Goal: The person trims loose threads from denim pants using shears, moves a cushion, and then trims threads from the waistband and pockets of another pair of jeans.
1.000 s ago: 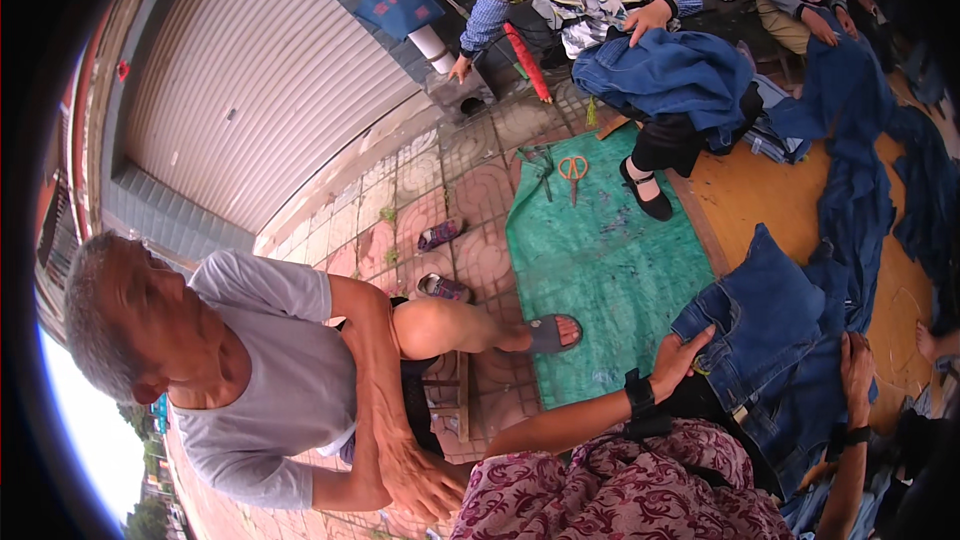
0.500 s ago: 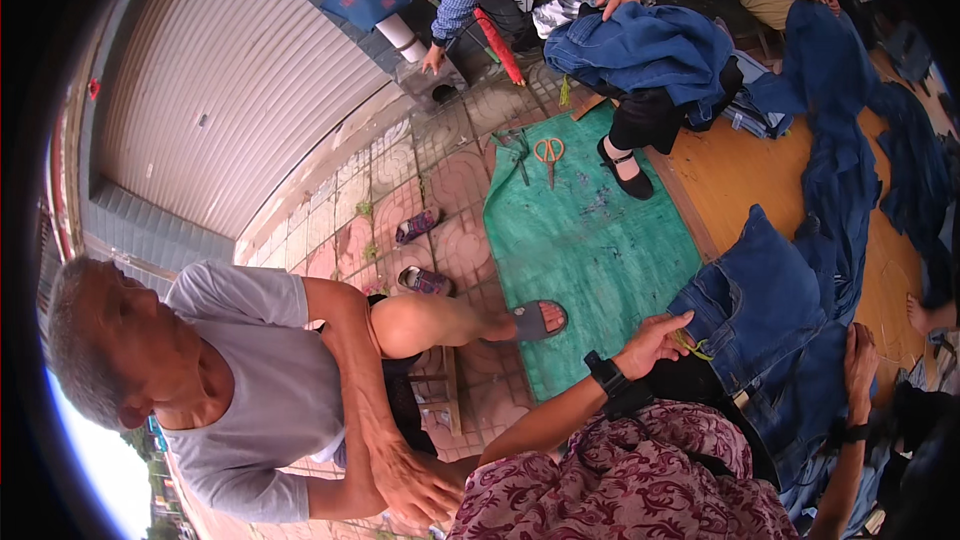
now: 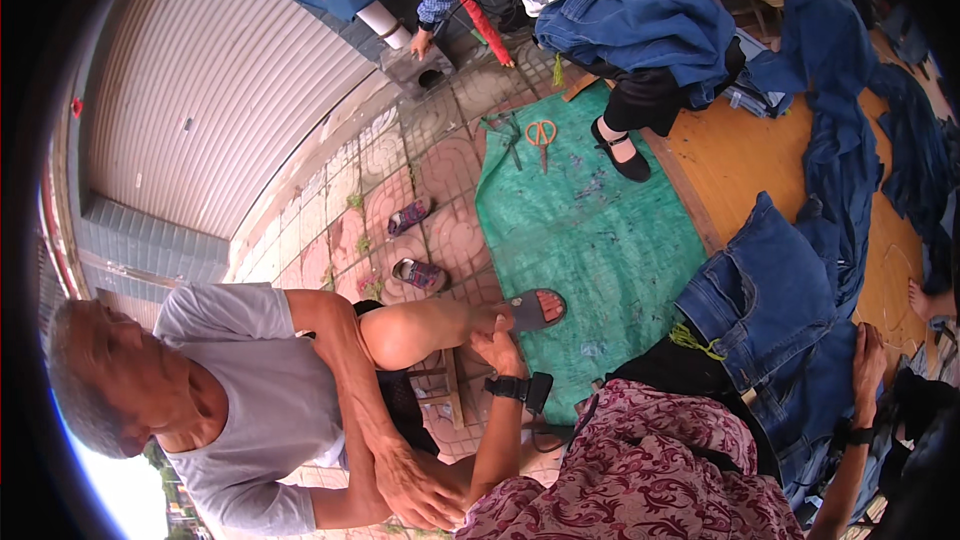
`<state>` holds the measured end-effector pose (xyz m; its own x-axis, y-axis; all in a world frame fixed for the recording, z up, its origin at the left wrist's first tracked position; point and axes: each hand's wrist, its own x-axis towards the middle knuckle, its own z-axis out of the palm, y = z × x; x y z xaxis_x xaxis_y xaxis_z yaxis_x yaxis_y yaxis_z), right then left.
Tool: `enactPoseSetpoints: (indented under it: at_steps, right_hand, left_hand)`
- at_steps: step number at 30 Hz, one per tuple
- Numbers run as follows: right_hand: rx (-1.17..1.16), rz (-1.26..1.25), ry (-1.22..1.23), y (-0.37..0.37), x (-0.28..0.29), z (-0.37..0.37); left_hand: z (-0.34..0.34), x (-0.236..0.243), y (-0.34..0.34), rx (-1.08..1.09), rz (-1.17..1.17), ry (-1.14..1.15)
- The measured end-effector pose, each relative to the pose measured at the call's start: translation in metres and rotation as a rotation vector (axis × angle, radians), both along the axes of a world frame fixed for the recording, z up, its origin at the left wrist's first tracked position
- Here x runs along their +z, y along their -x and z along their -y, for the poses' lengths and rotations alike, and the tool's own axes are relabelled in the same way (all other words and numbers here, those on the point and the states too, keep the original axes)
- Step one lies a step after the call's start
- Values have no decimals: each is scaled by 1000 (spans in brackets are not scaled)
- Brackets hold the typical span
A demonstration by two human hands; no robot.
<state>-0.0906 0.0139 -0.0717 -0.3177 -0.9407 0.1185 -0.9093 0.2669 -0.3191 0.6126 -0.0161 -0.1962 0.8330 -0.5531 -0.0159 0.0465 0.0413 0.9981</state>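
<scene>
Over my lap lies a blue denim garment (image 3: 770, 290) with stitched seams. A bunch of yellow-green thread (image 3: 690, 338) hangs at its left edge. My right hand (image 3: 868, 360) is closed on the denim at the right side, its fingertips partly hidden. Away from the cloth, my left hand (image 3: 497, 345) is raised in front of a seated neighbour's shin. Its fingers are bent together, and anything between them is too small to make out. Black straps sit on both my wrists.
A person in a grey shirt (image 3: 260, 380) sits close on my left. Orange-handled scissors (image 3: 541, 135) lie on a green mat (image 3: 600, 240). Another person holds denim (image 3: 640, 35) at the far side. A wooden board (image 3: 740, 170) carries more denim. Small shoes (image 3: 418, 275) stand on the paving.
My left hand has left the denim and thread and moved left, toward the neighbour's leg. My right hand stays on the denim. The view has shifted slightly.
</scene>
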Motion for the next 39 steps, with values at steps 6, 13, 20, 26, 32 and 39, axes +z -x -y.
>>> enactPoseSetpoints:
  at_steps: [6,13,20,26,32,39]
  right_hand:
    - [-7,-20,-38,2,-4,4]
    - [16,-30,-56,-2,-1,10]
    - [35,-43,-78,11,-15,15]
    - [127,-29,-117,0,-21,44]
    - [139,-59,-89,-26,-1,58]
    - [144,-80,-17,-41,20,61]
  left_hand:
    - [-18,-8,47,-267,9,-233]
    - [4,-22,65,-227,-36,-484]
    - [-45,-48,-33,-241,-95,-405]
    - [-74,-58,-69,93,238,-63]
    - [-55,-33,-43,1,-102,-101]
    - [-31,18,9,-275,-246,-339]
